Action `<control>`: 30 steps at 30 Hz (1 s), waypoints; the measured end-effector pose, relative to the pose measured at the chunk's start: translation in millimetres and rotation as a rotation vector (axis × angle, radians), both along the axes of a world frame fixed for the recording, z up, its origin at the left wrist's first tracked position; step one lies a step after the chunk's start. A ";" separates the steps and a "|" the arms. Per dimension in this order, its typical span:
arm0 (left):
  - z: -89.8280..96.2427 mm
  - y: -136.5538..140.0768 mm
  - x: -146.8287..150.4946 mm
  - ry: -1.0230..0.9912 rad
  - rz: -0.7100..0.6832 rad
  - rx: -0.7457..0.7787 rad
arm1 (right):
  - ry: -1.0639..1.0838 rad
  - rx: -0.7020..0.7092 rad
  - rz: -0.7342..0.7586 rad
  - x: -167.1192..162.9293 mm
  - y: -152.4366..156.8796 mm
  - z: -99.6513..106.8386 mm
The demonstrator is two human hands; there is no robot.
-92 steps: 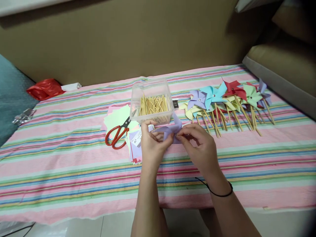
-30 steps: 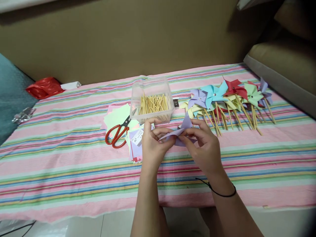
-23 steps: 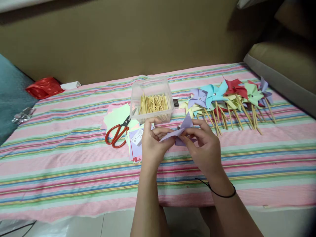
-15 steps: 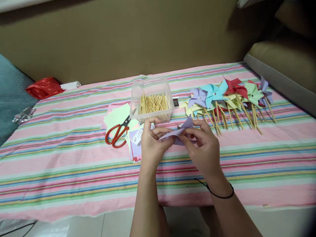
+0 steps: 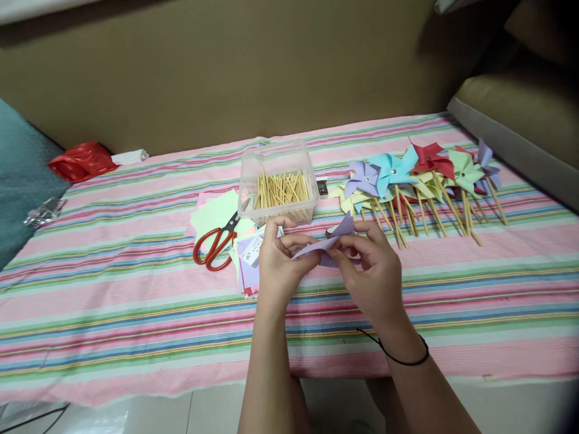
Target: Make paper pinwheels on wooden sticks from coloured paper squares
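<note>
A piece of purple paper (image 5: 323, 245), bent and with pointed corners, is held between my two hands above the striped cloth. My left hand (image 5: 286, 256) grips its left part between thumb and fingers. On the other side, my right hand (image 5: 371, 262) pinches it near the middle with thumb and index finger. What lies under the fingertips is hidden. Just beyond my left hand stands a clear plastic box (image 5: 275, 158) of short wooden sticks (image 5: 284, 191). Left of it lie red-handled scissors (image 5: 213, 246) on light green paper sheets (image 5: 212, 211), beside a stack of small coloured papers (image 5: 247, 268).
Several finished paper pinwheels (image 5: 392, 170) on sticks lie at the right. A small dark object (image 5: 322, 187) is beside the box. At far left are a red plastic bag (image 5: 81, 161), a white item (image 5: 130, 157) and a clear packet (image 5: 44, 212). A sofa back (image 5: 226, 72) rises behind.
Almost nothing differs. Both hands keep their hold on the purple paper, with only a very slight shift of the fingers and paper.
</note>
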State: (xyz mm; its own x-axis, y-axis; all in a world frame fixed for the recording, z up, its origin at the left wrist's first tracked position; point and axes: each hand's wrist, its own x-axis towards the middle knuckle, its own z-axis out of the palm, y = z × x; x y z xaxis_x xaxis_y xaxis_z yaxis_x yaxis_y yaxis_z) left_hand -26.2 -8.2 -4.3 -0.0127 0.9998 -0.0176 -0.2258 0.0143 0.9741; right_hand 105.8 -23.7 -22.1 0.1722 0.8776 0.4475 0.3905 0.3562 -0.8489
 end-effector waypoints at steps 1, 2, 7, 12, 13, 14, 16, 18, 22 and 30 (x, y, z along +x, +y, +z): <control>-0.4 -0.1 -0.3 0.000 -0.004 0.001 | -0.004 -0.003 -0.002 0.0 -0.1 0.0; -0.8 -0.1 -0.6 0.000 -0.009 0.004 | -0.007 -0.004 -0.004 0.1 -0.2 0.1; -1.5 0.3 -2.2 -0.012 -0.041 0.033 | -0.010 -0.019 -0.005 0.1 -0.4 0.0; -1.7 2.1 -1.8 -0.005 -0.051 0.039 | -0.012 -0.026 -0.002 -0.2 -0.9 0.5; -1.9 2.4 -1.5 -0.001 -0.053 0.040 | -0.012 -0.026 -0.003 -0.1 -1.0 0.6; -2.0 2.5 -1.1 0.003 -0.054 0.041 | -0.013 -0.025 -0.004 0.1 -0.9 0.8; -2.1 2.0 -0.4 0.010 -0.049 0.036 | -0.012 -0.025 -0.002 0.8 -0.6 1.3; -2.0 1.0 0.3 0.009 -0.029 0.022 | -0.011 -0.030 0.010 1.6 0.1 2.2; -2.0 0.4 2.0 0.016 0.068 -0.011 | -0.016 -0.018 0.004 2.4 1.8 4.1; 0.3 4.8 3.5 0.032 0.133 -0.046 | 0.359 -0.189 0.100 3.4 5.1 0.1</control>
